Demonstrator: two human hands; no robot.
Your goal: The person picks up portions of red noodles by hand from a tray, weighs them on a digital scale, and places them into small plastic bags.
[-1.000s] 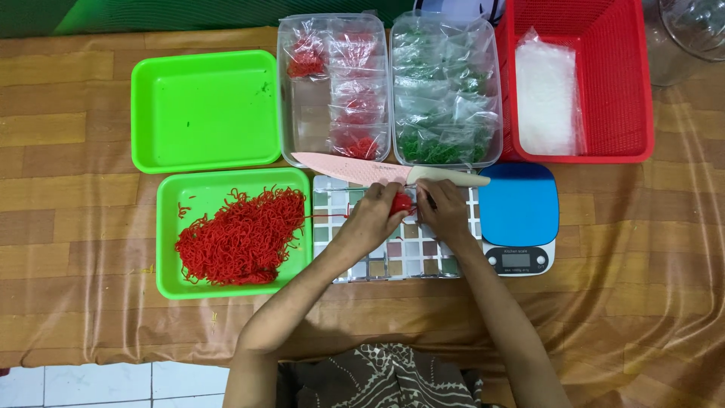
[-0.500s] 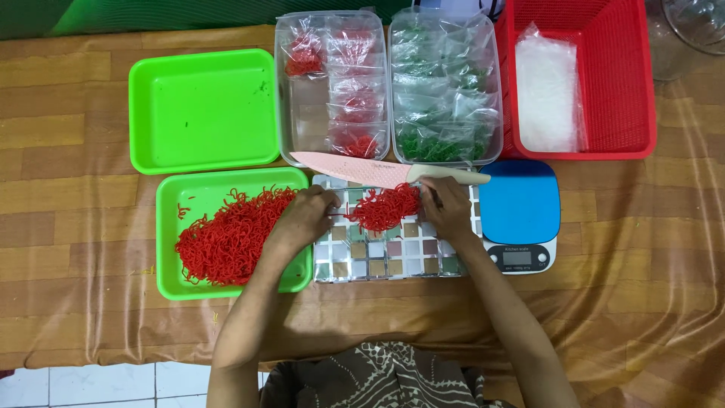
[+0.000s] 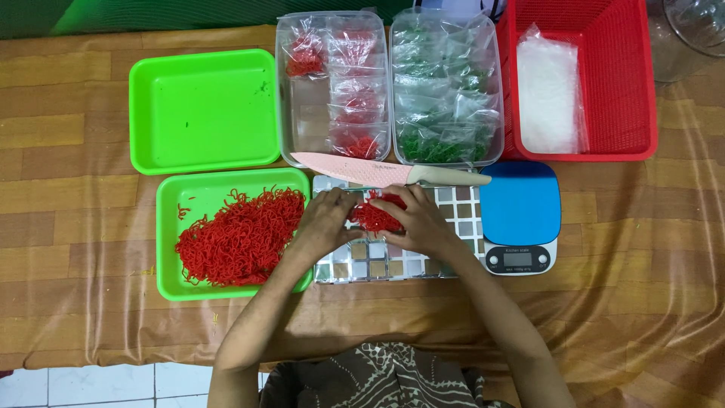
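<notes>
Left hand (image 3: 326, 221) and right hand (image 3: 414, 219) cupped together around small heap of red strands (image 3: 375, 217) on checkered board (image 3: 393, 261), fingers curled. Pink knife (image 3: 362, 169) along board's far edge. Left of board, green tray (image 3: 172, 249) of strands; right, blue scale (image 3: 521, 215). Beyond board, clear tubs of small bags (image 3: 332, 83). Bare cloth nearer than board.

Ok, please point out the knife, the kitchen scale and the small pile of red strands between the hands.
knife (image 3: 355, 168), head view, on the pink blade.
kitchen scale (image 3: 519, 202), head view, on the blue weighing plate.
red strands (image 3: 375, 217), head view, middle of the pile.
</notes>
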